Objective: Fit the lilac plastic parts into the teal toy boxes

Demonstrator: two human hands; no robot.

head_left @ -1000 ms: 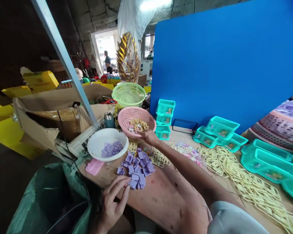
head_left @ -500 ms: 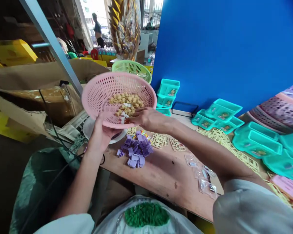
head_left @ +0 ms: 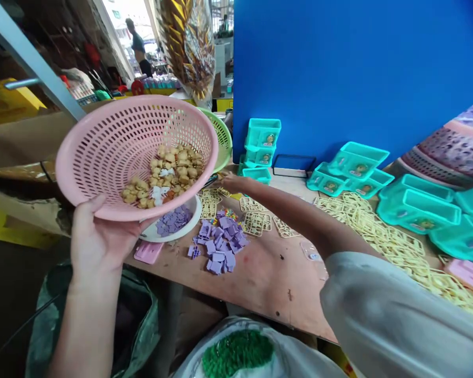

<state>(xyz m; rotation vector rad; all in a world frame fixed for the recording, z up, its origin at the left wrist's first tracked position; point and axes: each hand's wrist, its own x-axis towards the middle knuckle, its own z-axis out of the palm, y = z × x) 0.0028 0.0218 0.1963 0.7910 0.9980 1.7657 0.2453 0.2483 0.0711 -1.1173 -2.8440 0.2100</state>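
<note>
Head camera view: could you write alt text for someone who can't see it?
A person's left hand holds a round perforated pink plastic basket of small tan pieces at a brown table, while the right hand reaches beyond a pile of purple plastic parts.

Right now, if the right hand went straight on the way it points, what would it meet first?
Probably the right hand would meet the small dark object just ahead, perhaps touching it already, then the pink basket; depth is unclear, so it might pass behind the basket.
</note>
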